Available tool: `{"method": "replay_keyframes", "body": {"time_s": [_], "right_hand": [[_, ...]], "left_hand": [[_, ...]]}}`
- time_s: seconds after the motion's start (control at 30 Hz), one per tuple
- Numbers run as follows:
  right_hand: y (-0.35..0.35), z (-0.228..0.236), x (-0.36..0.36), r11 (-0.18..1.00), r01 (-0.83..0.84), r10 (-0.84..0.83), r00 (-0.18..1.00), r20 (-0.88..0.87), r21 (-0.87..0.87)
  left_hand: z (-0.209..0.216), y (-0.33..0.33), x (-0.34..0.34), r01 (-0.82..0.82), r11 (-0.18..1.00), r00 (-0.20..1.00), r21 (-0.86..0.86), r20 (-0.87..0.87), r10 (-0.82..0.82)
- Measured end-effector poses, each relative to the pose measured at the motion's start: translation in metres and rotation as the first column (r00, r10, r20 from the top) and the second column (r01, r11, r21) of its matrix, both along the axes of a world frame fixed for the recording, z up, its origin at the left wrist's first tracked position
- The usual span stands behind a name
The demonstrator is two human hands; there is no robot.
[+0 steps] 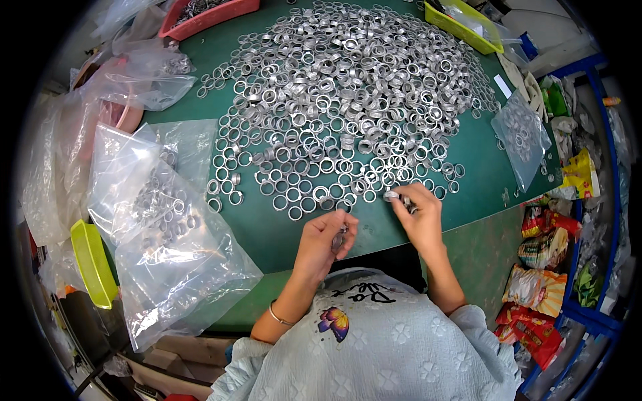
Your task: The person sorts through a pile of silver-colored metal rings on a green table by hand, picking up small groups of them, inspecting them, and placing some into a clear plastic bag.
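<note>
A broad heap of silver metal rings (361, 73) covers the middle of the green table (221, 60), thinning to single rings at its near edge. At that edge my left hand (324, 239) is closed around a few rings, partly hidden by the curled fingers. To its right, my right hand (421, 212) pinches a metal ring (391, 196) between thumb and fingertips. More rings show in the curl of its other fingers. The two hands are apart from each other.
Clear plastic bags (174, 227) holding rings lie at the left, beside a yellow-green tray (93, 264). A red bin (207, 15) and a yellow bin (465, 27) stand at the far edge. Another bag of rings (523, 134) lies right. Blue shelving (592, 314) holds colourful packets.
</note>
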State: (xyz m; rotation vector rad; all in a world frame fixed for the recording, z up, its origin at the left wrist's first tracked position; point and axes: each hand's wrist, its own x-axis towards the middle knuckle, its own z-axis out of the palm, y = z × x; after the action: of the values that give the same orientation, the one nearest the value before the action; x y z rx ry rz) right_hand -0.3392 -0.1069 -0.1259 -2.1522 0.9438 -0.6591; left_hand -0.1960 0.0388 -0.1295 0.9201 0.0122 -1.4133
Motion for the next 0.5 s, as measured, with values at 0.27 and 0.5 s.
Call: {"method": "replay_keyframes", "body": {"time_s": [0.27, 0.5], "right_hand": [[-0.003, 0.019, -0.001, 0.076, -0.685, -0.457, 0.622, 0.636, 0.725], [-0.022, 0.005, -0.005, 0.843, -0.196, -0.003, 0.929, 0.369, 0.501]], "left_hand": [[0.010, 0.003, -0.012, 0.065, 0.998, 0.868, 0.012, 0.493, -0.062], [0.007, -0.013, -0.005, -0.121, 0.978, 0.106, 0.169, 0.982, -0.157]]}}
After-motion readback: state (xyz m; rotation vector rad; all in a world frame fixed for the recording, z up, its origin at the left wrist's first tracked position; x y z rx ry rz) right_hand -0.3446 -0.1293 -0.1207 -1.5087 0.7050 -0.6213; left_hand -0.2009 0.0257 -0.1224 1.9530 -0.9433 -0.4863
